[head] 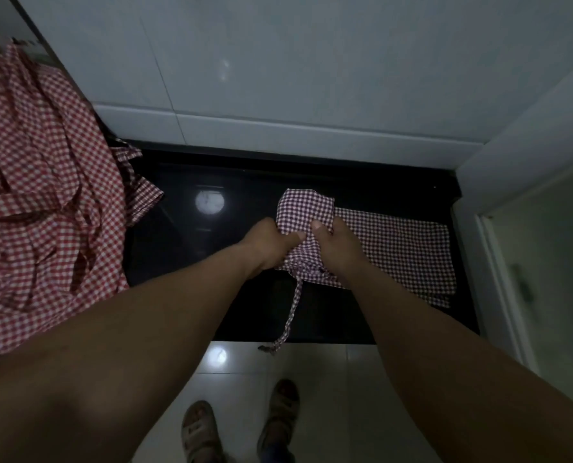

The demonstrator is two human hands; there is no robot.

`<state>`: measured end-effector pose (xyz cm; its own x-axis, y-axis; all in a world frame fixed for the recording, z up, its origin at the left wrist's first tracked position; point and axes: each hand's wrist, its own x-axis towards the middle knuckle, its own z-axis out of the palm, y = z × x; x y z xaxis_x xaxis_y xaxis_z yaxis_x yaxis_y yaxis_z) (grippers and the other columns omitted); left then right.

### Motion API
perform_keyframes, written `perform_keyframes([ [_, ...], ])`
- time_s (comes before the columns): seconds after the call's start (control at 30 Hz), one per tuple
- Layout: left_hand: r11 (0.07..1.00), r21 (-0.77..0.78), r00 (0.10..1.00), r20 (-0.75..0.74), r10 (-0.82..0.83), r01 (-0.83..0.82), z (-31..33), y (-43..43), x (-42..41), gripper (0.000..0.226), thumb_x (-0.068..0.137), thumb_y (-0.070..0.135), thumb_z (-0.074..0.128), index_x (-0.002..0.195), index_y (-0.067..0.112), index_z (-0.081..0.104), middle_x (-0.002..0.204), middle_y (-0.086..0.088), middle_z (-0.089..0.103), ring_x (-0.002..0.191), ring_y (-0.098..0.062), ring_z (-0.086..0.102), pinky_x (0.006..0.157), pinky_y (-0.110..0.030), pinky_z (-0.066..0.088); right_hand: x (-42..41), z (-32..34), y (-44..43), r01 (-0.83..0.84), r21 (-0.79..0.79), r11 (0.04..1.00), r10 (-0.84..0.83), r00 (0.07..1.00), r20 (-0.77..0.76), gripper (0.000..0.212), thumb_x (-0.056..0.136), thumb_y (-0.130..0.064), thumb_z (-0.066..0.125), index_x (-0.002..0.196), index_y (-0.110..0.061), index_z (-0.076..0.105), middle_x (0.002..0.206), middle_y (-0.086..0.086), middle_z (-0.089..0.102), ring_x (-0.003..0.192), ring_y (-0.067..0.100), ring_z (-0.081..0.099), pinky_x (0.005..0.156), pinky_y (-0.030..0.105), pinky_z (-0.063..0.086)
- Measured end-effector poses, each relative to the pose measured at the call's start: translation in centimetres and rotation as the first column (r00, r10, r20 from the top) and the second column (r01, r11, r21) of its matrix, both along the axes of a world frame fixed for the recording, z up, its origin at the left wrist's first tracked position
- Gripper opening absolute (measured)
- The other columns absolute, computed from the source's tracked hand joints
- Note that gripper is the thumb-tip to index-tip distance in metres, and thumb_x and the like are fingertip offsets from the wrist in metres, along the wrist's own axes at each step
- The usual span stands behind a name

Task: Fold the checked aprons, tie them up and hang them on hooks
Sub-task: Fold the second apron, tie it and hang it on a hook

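Red aprons [37,182] heaped left of purple apron [303,210].

Head view (only one) looks steeply down, close over hands [298,242]

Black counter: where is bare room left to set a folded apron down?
Bare: middle of the black counter, between the red checked pile and the left hand, plus a strip behind the purple checked apron along the wall. Crowded: left end under the pile, right end under the apron.
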<state>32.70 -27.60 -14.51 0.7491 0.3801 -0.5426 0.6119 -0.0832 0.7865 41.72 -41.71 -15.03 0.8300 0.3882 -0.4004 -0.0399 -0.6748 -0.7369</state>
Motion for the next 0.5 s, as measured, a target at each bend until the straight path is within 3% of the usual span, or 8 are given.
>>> perform_keyframes([
  [0.07,0.997,0.020,0.996,0.036,0.078,-0.078,-0.3,-0.7,0.0,0.037,0.096,0.030,0.072,0.123,0.006,0.063,0.116,-0.010,0.073,0.094,-0.020,0.071,0.076,-0.030,0.060,0.1,0.1,-0.3,-0.034,-0.017,0.999,0.035,0.999,0.038,0.047,0.103,-0.038,0.055,0.140,-0.009,0.049,0.138,0.012,0.059,0.124,0.029,0.058,0.103,0.035,0.045],
  [0.13,0.990,0.062,0.992,0.039,0.123,-0.125,-0.9,-0.9,-0.7,0.039,0.094,0.028,0.073,0.125,0.009,0.060,0.116,-0.008,0.072,0.098,-0.022,0.070,0.088,-0.040,0.061,-0.4,0.2,-0.8,-0.074,-0.045,0.996,0.084,0.952,0.293,0.054,0.095,-0.039,0.066,0.138,-0.013,0.047,0.136,0.007,0.056,0.121,0.022,0.056,0.096,0.033,0.046],
  [0.2,0.984,0.147,0.994,0.022,0.103,-0.105,-1.2,-0.8,-1.3,0.039,0.092,0.033,0.074,0.122,0.013,0.059,0.111,-0.004,0.071,0.096,-0.020,0.070,0.090,-0.044,0.061,-1.4,-0.3,-1.2,-0.122,-0.099,0.988,0.156,0.838,0.523,0.055,0.091,-0.042,0.070,0.135,-0.020,0.047,0.130,0.004,0.053,0.115,0.016,0.053,0.089,0.031,0.048],
  [0.27,0.975,0.212,0.998,-0.001,0.068,-0.066,-0.9,-0.2,-1.3,0.044,0.091,0.045,0.073,0.118,0.014,0.059,0.108,-0.002,0.071,0.094,-0.019,0.070,0.087,-0.043,0.061,-2.1,-1.3,-1.1,-0.225,-0.159,0.961,0.275,0.807,0.522,0.044,0.093,-0.044,0.066,0.131,-0.028,0.049,0.123,0.004,0.054,0.108,0.018,0.057,0.082,0.033,0.052],
  [0.37,0.975,0.212,0.997,-0.027,0.077,-0.069,0.0,0.7,-0.6,0.064,0.089,0.069,0.061,0.123,0.015,0.058,0.110,-0.002,0.071,0.093,-0.018,0.070,0.086,-0.042,0.061,-1.7,-2.1,-1.3,-0.262,-0.169,0.950,0.311,0.831,0.462,0.036,0.096,-0.044,0.063,0.127,-0.032,0.051,0.116,0.006,0.057,0.101,0.023,0.059,0.080,0.038,0.053],
  [0.5,0.967,0.252,0.997,-0.080,-0.004,0.024,0.2,1.3,0.1,0.047,0.096,0.056,0.062,0.111,0.011,0.065,0.108,-0.008,0.073,0.092,-0.023,0.071,0.088,-0.044,0.061,-0.8,-1.6,-1.1,-0.306,-0.188,0.933,0.356,0.861,0.363,0.031,0.096,-0.045,0.063,0.122,-0.033,0.052,0.115,0.006,0.060,0.103,0.024,0.060,0.086,0.041,0.053],
])
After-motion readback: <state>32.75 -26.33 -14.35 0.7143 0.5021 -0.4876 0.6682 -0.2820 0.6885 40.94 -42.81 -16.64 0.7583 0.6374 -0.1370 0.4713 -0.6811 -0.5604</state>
